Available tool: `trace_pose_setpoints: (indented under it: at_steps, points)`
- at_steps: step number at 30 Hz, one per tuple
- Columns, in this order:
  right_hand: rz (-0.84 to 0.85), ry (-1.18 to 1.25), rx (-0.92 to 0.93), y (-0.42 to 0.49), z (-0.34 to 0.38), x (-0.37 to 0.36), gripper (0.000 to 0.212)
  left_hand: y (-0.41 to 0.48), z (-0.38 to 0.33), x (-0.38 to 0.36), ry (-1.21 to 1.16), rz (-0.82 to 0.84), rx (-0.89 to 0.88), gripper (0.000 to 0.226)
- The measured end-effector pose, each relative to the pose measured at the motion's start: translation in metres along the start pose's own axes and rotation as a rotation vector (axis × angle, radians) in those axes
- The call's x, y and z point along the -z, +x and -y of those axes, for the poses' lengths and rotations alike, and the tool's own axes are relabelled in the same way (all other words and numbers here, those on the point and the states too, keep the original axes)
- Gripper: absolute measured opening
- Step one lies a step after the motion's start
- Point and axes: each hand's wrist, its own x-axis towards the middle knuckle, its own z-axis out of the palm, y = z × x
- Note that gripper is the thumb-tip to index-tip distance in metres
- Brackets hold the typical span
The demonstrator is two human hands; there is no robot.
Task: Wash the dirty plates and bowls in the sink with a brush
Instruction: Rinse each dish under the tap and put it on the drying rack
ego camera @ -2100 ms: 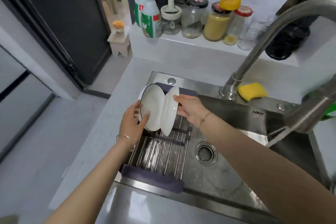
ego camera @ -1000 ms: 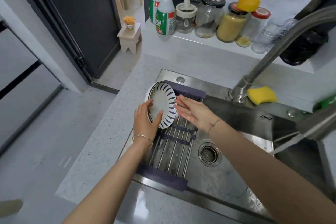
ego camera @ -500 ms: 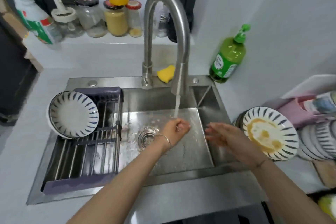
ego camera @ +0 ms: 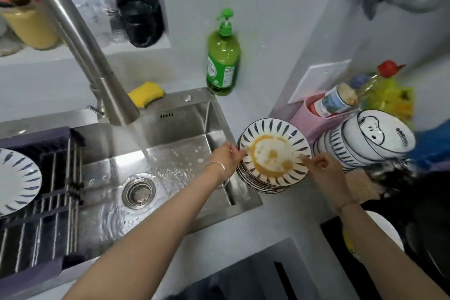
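Note:
A dirty plate [ego camera: 274, 153] with blue rim strokes and an orange-yellow stain tops a stack of plates [ego camera: 258, 184] on the counter right of the steel sink [ego camera: 175, 143]. My left hand [ego camera: 227, 157] pinches its left rim and my right hand [ego camera: 321, 165] pinches its right rim. Water runs from the tap [ego camera: 80, 39] into the sink. A clean plate [ego camera: 17, 181] leans in the drying rack [ego camera: 53, 214] over the sink's left side. No brush is in view.
Stacked bowls [ego camera: 365, 143] stand right of the plates. A green soap bottle [ego camera: 222, 56] and a yellow sponge [ego camera: 145, 94] sit behind the sink. Jars line the back ledge at left; a pink holder [ego camera: 309, 117] with bottles stands by the wall.
Both hands left the clean plate in the rack, passed under the running water and moved right. They now hold the dirty top plate by its rim. The view swung right.

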Motion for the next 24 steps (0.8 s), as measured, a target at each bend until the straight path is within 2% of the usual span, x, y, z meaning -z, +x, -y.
trace_pose_setpoints:
  at_steps: [3,6,11,15,17,20,24]
  points:
    - [0.034,-0.046,-0.040,0.012,-0.013,0.000,0.034,0.003,-0.005,-0.005,0.065,-0.037,-0.006,0.033]
    - [0.116,-0.107,0.003,0.015,-0.015,-0.002,0.031,0.005,-0.005,-0.008,0.120,-0.043,-0.041,0.031]
    - [0.089,-0.320,0.108,0.020,-0.015,-0.002,0.036,0.007,-0.007,-0.004,0.228,-0.047,-0.085,0.027]
    - [0.046,-0.240,0.169,0.020,-0.002,0.001,0.030,0.005,-0.006,-0.001,0.246,-0.036,-0.110,0.021]
    - [0.026,-0.173,0.196,0.018,0.005,0.005,0.035,0.002,-0.005,-0.002,0.203,-0.040,-0.135,0.019]
    - [0.080,-0.018,0.145,0.015,0.021,0.008,0.032,-0.004,-0.001,-0.001,0.050,-0.073,-0.167,0.012]
    - [0.082,0.119,0.135,0.006,0.045,-0.004,0.017,-0.018,0.006,0.010,-0.252,-0.153,-0.173,0.026]
